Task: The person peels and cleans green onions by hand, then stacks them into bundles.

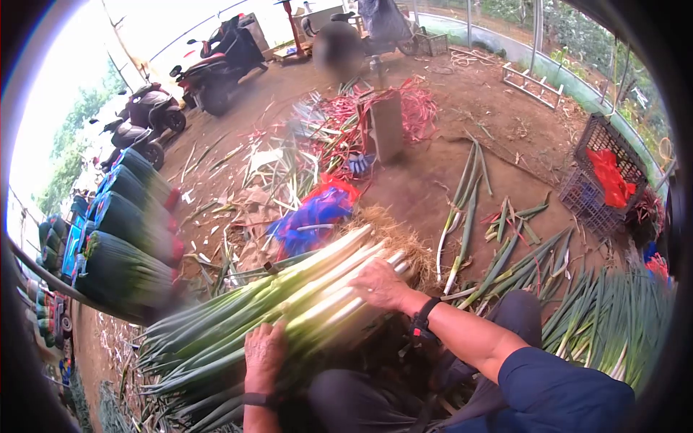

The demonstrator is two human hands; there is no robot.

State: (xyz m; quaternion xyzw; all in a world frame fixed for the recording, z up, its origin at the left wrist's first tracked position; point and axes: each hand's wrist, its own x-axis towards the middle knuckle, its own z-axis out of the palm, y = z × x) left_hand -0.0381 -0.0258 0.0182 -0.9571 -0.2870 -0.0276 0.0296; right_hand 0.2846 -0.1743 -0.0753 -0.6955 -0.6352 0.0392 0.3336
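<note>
A thick pile of long green onions (303, 296) lies across in front of me, white root ends to the upper right and green leaves to the lower left. My right hand (381, 284) has its fingers curled over white stalks near the root end. Lower down, my left hand (266, 353) rests against the near side of the pile, where white turns to green, its fingers stretched over the stalks. Dry, straw-like roots (397, 238) stick out past the root ends. What supports the pile is mostly hidden under it.
Tied green onion bundles (119, 270) are stacked at left. Loose green onions (613, 325) lie at right, near a black crate (603, 173) holding a red bag. Blue netting (314, 220), red straps (415, 108) and an upright board (385, 126) lie ahead. Scooters (220, 68) stand behind.
</note>
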